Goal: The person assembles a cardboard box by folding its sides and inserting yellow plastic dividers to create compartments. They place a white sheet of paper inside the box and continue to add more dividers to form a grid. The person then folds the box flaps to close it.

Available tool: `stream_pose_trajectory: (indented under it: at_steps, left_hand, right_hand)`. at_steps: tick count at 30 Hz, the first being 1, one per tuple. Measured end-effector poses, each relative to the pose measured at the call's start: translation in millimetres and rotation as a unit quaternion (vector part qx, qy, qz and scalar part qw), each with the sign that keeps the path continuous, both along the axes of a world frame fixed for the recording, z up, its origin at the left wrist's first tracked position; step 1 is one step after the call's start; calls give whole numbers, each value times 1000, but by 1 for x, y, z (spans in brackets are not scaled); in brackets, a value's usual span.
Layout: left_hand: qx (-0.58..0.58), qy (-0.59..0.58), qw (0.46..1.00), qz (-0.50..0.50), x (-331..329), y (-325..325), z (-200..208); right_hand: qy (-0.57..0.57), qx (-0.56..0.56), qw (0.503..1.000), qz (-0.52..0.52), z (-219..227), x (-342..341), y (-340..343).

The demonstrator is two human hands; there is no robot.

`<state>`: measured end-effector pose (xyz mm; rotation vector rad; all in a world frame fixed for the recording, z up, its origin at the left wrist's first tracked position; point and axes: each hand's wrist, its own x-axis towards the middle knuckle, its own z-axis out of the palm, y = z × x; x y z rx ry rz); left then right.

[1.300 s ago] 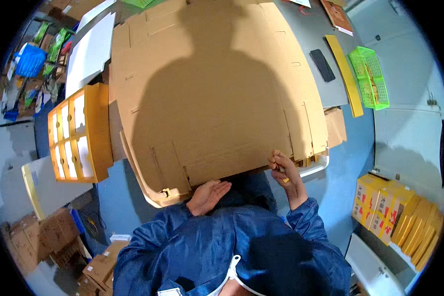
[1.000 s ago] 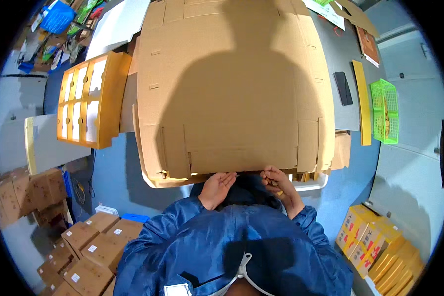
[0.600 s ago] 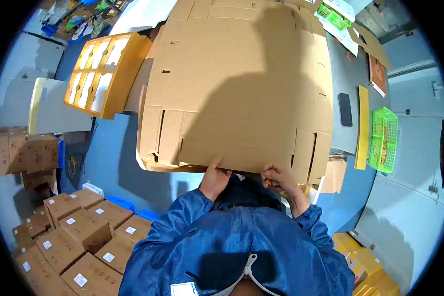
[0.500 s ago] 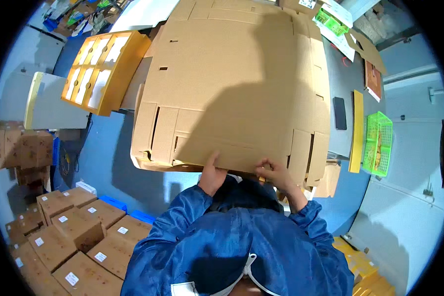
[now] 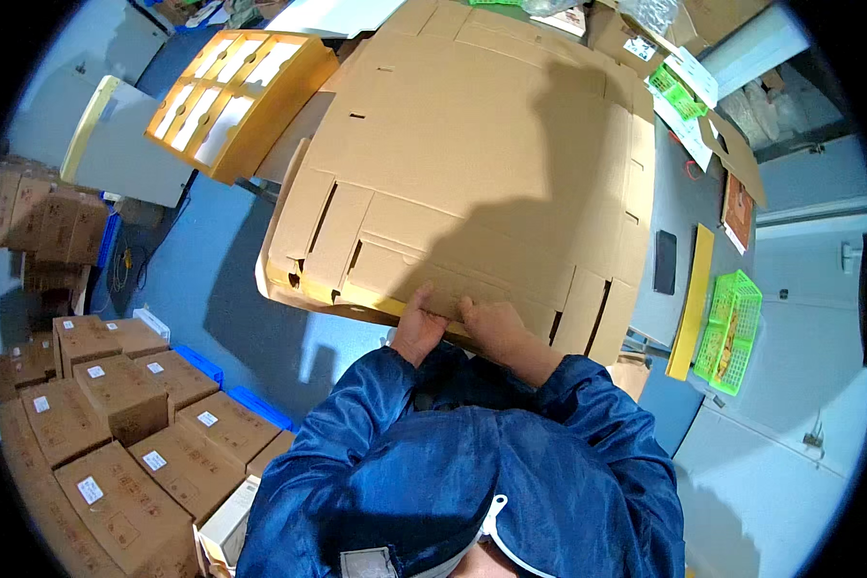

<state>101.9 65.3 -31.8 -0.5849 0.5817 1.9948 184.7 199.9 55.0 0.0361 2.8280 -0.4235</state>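
A large flat die-cut cardboard sheet [image 5: 472, 144], with slots and folded-line flaps, lies in front of me on top of more cardboard. At its near edge my left hand [image 5: 419, 329] is closed, thumb on top and fingers under the edge. Close beside it, my right hand [image 5: 496, 329] also grips this edge with bent fingers, some of them hidden. A yellow strip [image 5: 371, 301] shows just beneath the sheet's front edge, left of my hands. My shadow falls across the sheet.
An orange compartment rack [image 5: 294, 82] stands left of the sheet. To the right are a black phone [image 5: 665, 262], a yellow bar [image 5: 690, 303] and a green basket [image 5: 730, 332]. Several cartons [image 5: 188, 462] are stacked at the lower left.
My right hand has moved left along the near edge, closer to my left hand, and now grips there. The view has turned slightly, and more of the yellow strip shows.
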Motion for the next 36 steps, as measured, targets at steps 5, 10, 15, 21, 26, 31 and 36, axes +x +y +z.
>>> stream_pose_trajectory:
  at_steps: [5, 10, 15, 21, 26, 31, 36]
  left_hand:
    - [26, -26, 999, -15, 18, 4, -28]
    - [-21, 33, 999, -34, 15, 12, -18]
    - [7, 19, 999, -31, 14, 11, -15]
    - [60, 5, 997, -53, 8, 10, -7]
    - [38, 12, 998, -57, 8, 9, -4]
    - [20, 6, 997, -73, 8, 10, -12]
    - [-16, 59, 996, -64, 12, 5, -17]
  right_hand:
    - [-26, -100, 995, -9, 12, -2, 9]
    - [-6, -203, 970, -137, -6, -8, 36]
    - [2, -178, 978, -112, -13, -18, 39]
    - [-46, -187, 977, -89, -15, -35, 38]
    - [-81, -214, 966, -117, -7, -43, 35]
    - [-133, -240, 947, -168, -19, -47, 40]
    - [-17, -164, 985, -49, -30, -40, 36]
